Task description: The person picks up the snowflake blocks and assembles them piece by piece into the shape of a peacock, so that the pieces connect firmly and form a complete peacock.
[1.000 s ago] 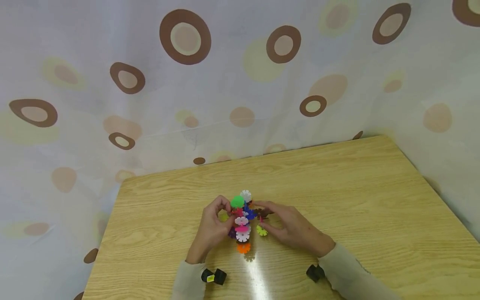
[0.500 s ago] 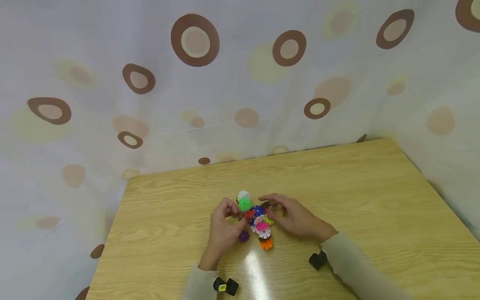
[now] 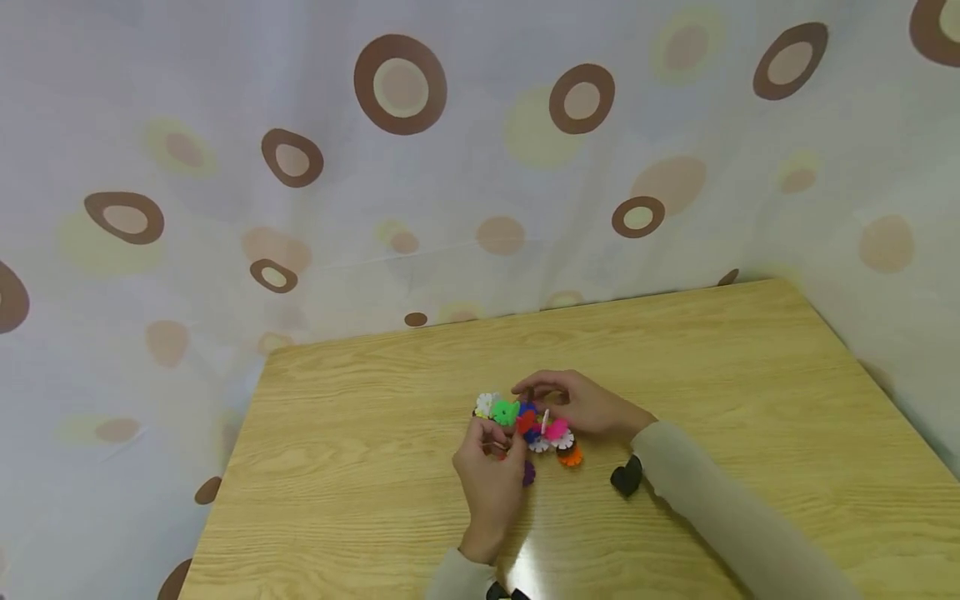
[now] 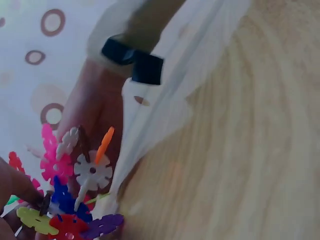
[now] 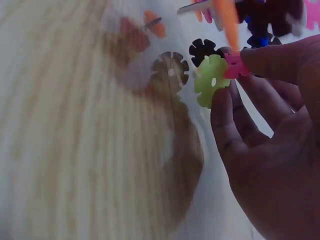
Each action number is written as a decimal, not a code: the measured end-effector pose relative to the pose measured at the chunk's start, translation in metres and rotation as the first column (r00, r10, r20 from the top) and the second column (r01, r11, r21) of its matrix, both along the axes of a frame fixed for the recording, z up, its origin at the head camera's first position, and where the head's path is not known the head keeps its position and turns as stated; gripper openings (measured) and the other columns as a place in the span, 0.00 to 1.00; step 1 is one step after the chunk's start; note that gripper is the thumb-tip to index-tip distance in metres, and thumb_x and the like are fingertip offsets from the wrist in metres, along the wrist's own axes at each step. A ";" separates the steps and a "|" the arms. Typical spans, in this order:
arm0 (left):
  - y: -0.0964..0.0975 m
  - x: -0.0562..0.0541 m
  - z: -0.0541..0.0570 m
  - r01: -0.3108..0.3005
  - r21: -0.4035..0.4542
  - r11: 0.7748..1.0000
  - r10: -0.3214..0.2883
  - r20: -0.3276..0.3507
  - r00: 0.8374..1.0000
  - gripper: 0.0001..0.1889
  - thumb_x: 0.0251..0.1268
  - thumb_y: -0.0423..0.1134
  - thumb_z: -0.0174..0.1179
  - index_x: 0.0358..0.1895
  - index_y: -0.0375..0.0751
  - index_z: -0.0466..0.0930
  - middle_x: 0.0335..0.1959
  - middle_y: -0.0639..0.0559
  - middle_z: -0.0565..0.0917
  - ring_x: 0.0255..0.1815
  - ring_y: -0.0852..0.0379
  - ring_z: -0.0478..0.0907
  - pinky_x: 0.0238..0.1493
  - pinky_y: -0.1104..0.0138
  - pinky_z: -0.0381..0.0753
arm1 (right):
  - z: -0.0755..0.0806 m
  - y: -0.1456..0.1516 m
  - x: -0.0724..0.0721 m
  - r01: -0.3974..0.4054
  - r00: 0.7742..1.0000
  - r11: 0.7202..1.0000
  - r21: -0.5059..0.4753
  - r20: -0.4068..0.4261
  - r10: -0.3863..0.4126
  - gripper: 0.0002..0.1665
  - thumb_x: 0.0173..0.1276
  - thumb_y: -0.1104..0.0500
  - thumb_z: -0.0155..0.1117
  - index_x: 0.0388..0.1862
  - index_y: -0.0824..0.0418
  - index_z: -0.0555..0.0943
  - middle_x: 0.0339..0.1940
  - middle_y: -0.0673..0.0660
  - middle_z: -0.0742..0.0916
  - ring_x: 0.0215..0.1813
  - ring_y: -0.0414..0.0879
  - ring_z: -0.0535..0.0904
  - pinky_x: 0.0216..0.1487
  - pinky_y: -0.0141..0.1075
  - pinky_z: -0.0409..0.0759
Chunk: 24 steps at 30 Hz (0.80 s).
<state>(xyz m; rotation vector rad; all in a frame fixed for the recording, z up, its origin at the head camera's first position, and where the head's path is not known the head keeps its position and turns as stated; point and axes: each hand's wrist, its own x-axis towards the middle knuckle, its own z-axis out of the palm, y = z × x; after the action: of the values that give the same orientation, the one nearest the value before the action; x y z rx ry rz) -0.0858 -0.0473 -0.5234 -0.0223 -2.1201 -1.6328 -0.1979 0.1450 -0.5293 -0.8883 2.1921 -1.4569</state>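
Note:
Both hands hold a cluster of slotted plastic snowflake discs (image 3: 528,423), joined edge to edge in many colours. My left hand (image 3: 491,483) grips its near left side, thumb beside a red disc (image 4: 69,227); a purple disc (image 4: 102,226) sticks out close by. From the far right, my right hand (image 3: 592,406) pinches a pink disc (image 5: 236,65) between thumb and fingers, with a yellow-green disc (image 5: 212,80) against its fingertips. A green disc (image 3: 505,412) and a white disc (image 3: 486,404) form the left end. At the right end is an orange disc (image 3: 571,455).
The wood-grain table (image 3: 360,467) stretches out around the hands. Behind it hangs a pale curtain (image 3: 465,167) with brown and beige rings. Black wrist cameras show at both cuffs, the right one (image 3: 626,477) close over the table.
The cluster has turned, its orange end swinging right and away from the body. My left hand has moved right; my right hand has shifted slightly farther back. The head view has shifted a little too.

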 end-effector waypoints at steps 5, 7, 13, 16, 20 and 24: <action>0.012 0.005 -0.001 -0.019 -0.039 0.999 0.019 0.004 1.000 0.13 0.61 0.23 0.72 0.31 0.38 0.75 0.28 0.46 0.87 0.28 0.66 0.79 0.31 0.66 0.85 | -0.001 -0.001 -0.012 -0.047 0.998 0.999 -0.028 0.041 0.048 0.22 0.84 0.69 0.56 0.72 0.62 0.81 0.65 0.57 0.90 0.70 0.54 0.86 0.72 0.40 0.84; 0.014 0.007 -0.001 -0.001 -0.050 0.999 0.001 0.006 1.000 0.12 0.62 0.24 0.72 0.34 0.38 0.76 0.29 0.47 0.87 0.30 0.65 0.81 0.33 0.64 0.87 | -0.001 0.001 -0.014 -0.037 0.997 0.999 -0.039 0.063 0.039 0.22 0.84 0.68 0.57 0.72 0.62 0.81 0.66 0.59 0.90 0.71 0.55 0.86 0.72 0.40 0.84; 0.007 0.018 -0.001 0.074 -0.017 0.997 -0.073 0.035 0.997 0.09 0.66 0.23 0.67 0.41 0.38 0.77 0.42 0.44 0.89 0.44 0.56 0.85 0.46 0.64 0.88 | -0.003 0.008 -0.010 0.131 0.986 0.990 -0.049 0.109 -0.125 0.22 0.84 0.67 0.58 0.72 0.61 0.82 0.70 0.61 0.88 0.73 0.58 0.84 0.71 0.39 0.84; -0.009 0.023 0.000 0.091 0.023 0.996 -0.092 0.052 0.994 0.08 0.68 0.22 0.65 0.42 0.37 0.78 0.45 0.41 0.89 0.48 0.56 0.84 0.48 0.65 0.88 | -0.001 0.015 0.002 0.239 0.971 0.970 -0.041 0.037 -0.238 0.20 0.86 0.66 0.54 0.71 0.63 0.83 0.69 0.63 0.88 0.72 0.61 0.84 0.72 0.46 0.84; -0.041 0.017 0.003 0.098 0.001 0.995 -0.097 0.081 0.992 0.10 0.67 0.20 0.64 0.48 0.33 0.79 0.48 0.38 0.86 0.49 0.53 0.82 0.48 0.66 0.87 | 0.006 0.026 0.027 0.338 0.938 0.941 -0.033 -0.067 -0.339 0.19 0.89 0.59 0.55 0.70 0.63 0.83 0.68 0.62 0.88 0.71 0.60 0.84 0.70 0.53 0.85; -0.072 -0.001 0.007 0.189 -0.144 0.971 -0.172 0.125 0.977 0.21 0.66 0.21 0.67 0.61 0.32 0.78 0.59 0.38 0.82 0.58 0.41 0.79 0.54 0.58 0.86 | 0.011 0.031 0.050 0.330 0.937 0.944 -0.023 -0.115 -0.331 0.28 0.79 0.54 0.73 0.73 0.61 0.80 0.71 0.60 0.87 0.70 0.57 0.84 0.68 0.49 0.86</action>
<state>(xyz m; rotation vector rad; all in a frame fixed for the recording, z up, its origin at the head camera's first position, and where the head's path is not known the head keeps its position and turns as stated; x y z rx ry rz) -0.0866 -0.1189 -0.5167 -0.1829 -2.3890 -1.5968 -0.1475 0.1758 -0.5188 -0.6407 2.5239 -1.5907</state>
